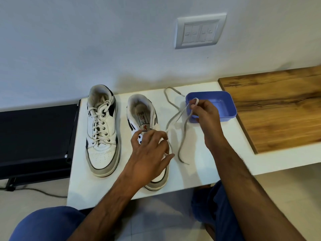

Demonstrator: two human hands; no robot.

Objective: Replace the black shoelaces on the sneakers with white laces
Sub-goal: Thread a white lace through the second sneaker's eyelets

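Observation:
Two white sneakers stand side by side on the white table (97, 188), toes toward me. The left sneaker (102, 131) is laced with a white lace. The right sneaker (141, 112) has bare eyelets and an open tongue. My left hand (151, 152) rests over its eyelet area, fingers curled on the shoe and pinching a lace strand. My right hand (205, 113) pinches a loop of a loose white lace (175, 117) raised above the table; its ends trail down beside the shoe and back toward the wall. No black lace is visible.
A blue plastic tub (224, 105) sits just behind my right hand. A wooden board (278, 105) covers the table's right part. A black rack (34, 136) stands left of the table. A wall switch plate (199, 31) is above. My knees are below the front edge.

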